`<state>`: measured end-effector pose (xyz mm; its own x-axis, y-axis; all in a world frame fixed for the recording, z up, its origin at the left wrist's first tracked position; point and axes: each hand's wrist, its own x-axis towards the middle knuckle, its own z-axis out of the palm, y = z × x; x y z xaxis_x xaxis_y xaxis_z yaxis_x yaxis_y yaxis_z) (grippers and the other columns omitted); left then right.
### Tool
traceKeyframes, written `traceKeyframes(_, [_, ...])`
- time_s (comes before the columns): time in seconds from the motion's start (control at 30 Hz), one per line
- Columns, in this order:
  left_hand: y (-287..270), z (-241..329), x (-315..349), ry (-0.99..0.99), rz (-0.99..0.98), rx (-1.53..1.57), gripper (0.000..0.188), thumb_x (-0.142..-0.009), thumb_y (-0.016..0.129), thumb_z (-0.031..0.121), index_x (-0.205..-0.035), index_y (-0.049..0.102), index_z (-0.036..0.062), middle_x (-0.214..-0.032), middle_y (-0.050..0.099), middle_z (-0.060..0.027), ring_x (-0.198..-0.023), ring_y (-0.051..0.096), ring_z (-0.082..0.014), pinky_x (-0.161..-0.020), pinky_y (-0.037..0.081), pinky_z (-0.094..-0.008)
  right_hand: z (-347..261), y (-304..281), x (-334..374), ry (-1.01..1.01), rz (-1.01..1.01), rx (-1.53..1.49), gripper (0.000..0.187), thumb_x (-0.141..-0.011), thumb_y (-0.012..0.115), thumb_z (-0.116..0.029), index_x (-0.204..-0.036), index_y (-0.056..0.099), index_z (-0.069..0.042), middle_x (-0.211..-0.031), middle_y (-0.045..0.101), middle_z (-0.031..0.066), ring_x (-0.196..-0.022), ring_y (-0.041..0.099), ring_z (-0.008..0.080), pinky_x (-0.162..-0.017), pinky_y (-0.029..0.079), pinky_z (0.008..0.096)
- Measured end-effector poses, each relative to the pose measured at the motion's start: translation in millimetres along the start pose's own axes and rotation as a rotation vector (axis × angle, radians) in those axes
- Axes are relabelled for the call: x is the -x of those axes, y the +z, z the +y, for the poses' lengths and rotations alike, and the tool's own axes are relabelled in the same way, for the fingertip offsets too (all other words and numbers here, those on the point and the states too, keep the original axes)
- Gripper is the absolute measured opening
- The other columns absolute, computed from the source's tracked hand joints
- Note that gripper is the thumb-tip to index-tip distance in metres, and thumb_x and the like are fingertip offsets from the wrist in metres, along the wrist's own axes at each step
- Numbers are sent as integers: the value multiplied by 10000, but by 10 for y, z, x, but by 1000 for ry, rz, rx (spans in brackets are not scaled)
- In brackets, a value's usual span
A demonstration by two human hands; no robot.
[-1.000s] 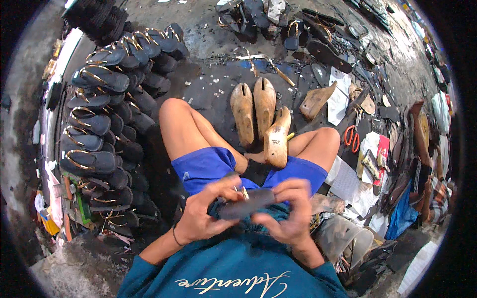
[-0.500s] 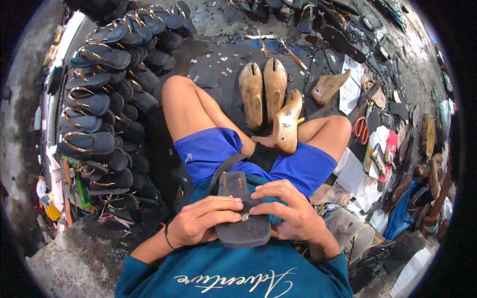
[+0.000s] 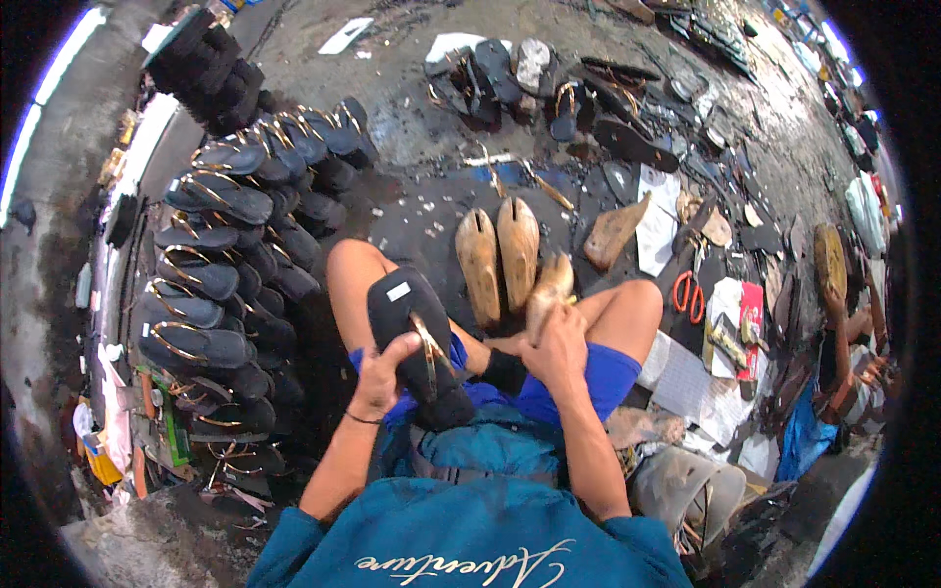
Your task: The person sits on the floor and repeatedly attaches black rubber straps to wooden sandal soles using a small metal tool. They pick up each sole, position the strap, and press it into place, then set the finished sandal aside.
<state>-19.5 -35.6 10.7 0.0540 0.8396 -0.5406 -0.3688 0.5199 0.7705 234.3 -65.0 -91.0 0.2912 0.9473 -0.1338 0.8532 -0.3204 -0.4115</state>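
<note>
My left hand grips a black flip-flop sandal near its strap, thumb on top. The footbed faces up, with a gold-trimmed strap and a small white sticker near one end. Over my left thigh, the sandal is held tilted. My right hand is closed around a wooden shoe last at my right thigh, hiding its lower part. Just beyond lie two more wooden lasts, a left one and a right one, side by side on the dark mat.
Stacked rows of black sandals line the left side. To the right lie a wooden piece, red-handled scissors, papers and a cloudy plastic container. Another person's arm reaches up at the far right.
Both hands held the sandal sole-up near my belly. Now it is turned footbed-up in my left hand, farther forward, and my right hand has moved onto the last. The view has shifted too.
</note>
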Motion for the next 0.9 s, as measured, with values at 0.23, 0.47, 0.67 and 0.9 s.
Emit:
traceKeyframes(0.23, [-3,-309,-248,-56,-338,16,492,-845,689,49,-1299,528,-53,-1200,663,-190,-1008,700,-286,-876,597,-417,384,-609,320,408,-267,-1721,545,-888,572,-282,-1315,529,55,-1091,682,187,-898,707,330,-811,594,471])
traceKeyframes(0.47, [-119,-124,-482,-71,-158,111,537,-961,633,435,-1295,587,17,-1099,696,-116,-1006,699,-231,-867,584,-377,-413,-1231,880,450,-859,-1785,684,-905,662,-318,-1394,428,99,-1226,629,204,-1041,681,333,-861,599,469])
traceKeyframes(0.67, [-291,-548,-218,-65,-31,106,764,-1042,261,629,-1443,461,10,-1348,601,-190,-1200,616,-285,-1067,477,-398,-989,-833,973,-315,-265,-621,667,-866,727,-233,-1374,450,99,-1307,544,280,-1197,567,400,-1020,473,422])
traceKeyframes(0.9, [-452,-778,-198,-97,-35,333,895,-982,173,747,-1478,435,50,-1421,556,-156,-1267,570,-285,-1114,428,-405,-1348,-391,737,-354,-68,-576,616,-799,775,-187,-1294,535,91,-1187,611,264,-1092,612,419,-972,493,451])
